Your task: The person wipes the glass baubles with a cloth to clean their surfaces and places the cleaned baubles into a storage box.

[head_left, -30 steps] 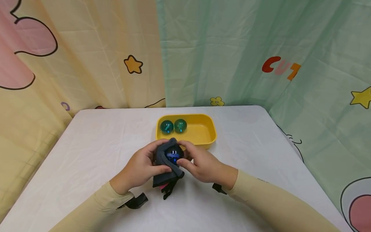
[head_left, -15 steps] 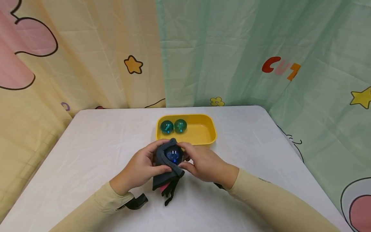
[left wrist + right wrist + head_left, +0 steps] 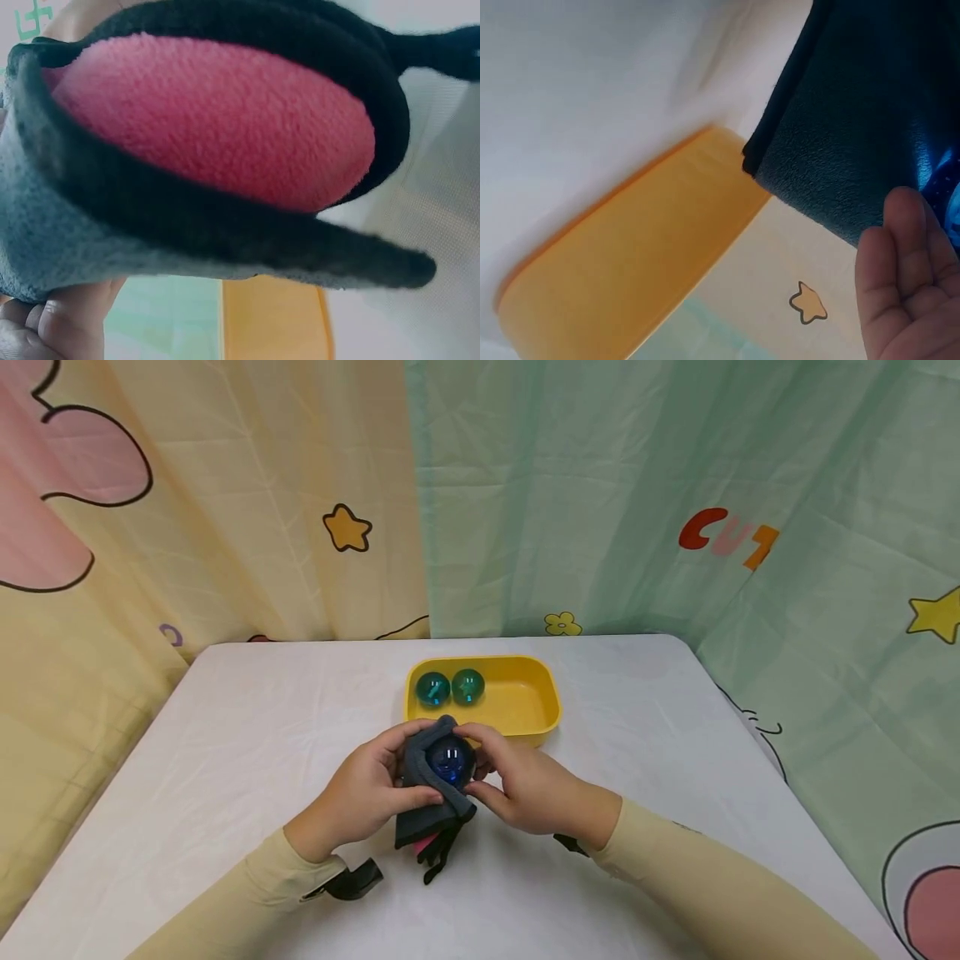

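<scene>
A dark grey cloth (image 3: 424,823) with a pink, fleecy side (image 3: 225,120) wraps part of a shiny blue see-through ball (image 3: 452,762). My left hand (image 3: 352,797) grips the cloth around the ball's left side, its thumb lying across the front. On the right, my right hand (image 3: 536,783) holds the ball's bare side between thumb and fingers. Black-edged folds hang below the ball. In the right wrist view, a strip of the ball (image 3: 954,202) shows beside my fingertips (image 3: 904,210), while the cloth hides most of it.
Just beyond my hands stands a yellow tray (image 3: 525,693). A teal ball (image 3: 432,689) and a green ball (image 3: 468,687) sit at its left end. White cloth covers the table (image 3: 300,693), and printed curtains (image 3: 600,510) hang behind it.
The blue ball has turned slightly, and my right thumb and fingers have shifted a little on it. The cloth's hanging end has swung slightly. My left hand has stayed nearly still.
</scene>
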Tool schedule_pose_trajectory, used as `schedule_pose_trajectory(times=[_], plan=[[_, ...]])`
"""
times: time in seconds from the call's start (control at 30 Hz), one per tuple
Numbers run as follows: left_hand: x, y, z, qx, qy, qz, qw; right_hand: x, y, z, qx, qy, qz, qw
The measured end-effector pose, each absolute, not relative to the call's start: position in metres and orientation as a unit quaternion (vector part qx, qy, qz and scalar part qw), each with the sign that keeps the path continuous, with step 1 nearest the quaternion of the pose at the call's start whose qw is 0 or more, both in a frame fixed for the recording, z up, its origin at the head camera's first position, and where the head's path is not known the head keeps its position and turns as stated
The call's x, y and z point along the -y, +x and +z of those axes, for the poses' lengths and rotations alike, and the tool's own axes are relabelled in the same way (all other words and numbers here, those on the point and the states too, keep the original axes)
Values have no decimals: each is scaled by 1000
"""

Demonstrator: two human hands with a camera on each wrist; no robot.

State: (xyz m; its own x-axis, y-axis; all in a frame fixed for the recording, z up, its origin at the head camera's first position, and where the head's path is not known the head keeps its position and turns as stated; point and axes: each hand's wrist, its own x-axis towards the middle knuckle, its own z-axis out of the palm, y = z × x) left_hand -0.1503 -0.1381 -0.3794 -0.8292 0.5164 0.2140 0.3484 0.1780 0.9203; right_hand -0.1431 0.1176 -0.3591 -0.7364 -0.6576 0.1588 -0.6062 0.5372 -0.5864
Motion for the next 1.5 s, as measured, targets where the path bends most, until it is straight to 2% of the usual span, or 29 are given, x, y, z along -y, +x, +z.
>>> schedule_pose_trajectory(times=[0.2,0.4,0.5,0.67,1.07,1.13,1.33,1.4,1.5], plan=[[136,-151,-379,-761,286,577,81,-121,-143,-361,-889,-371,-267,8],[134,-149,-382,-759,286,578,94,-119,-143,-367,-881,-312,-346,81],[133,-149,-382,-763,284,573,94,-118,-143,-368,-873,-294,-378,95],[134,-151,-381,-770,279,568,78,-119,-141,-366,-866,-336,-365,55],[135,-150,-377,-765,280,573,90,-122,-141,-361,-895,-371,-247,-18],[134,-149,-377,-764,281,574,91,-122,-142,-361,-894,-365,-260,-5],[132,-147,-381,-769,281,566,96,-120,-143,-363,-881,-294,-360,91],[132,-148,-381,-775,279,559,91,-119,-143,-364,-872,-297,-378,95],[133,-150,-382,-776,277,560,83,-120,-143,-365,-863,-329,-375,74]])
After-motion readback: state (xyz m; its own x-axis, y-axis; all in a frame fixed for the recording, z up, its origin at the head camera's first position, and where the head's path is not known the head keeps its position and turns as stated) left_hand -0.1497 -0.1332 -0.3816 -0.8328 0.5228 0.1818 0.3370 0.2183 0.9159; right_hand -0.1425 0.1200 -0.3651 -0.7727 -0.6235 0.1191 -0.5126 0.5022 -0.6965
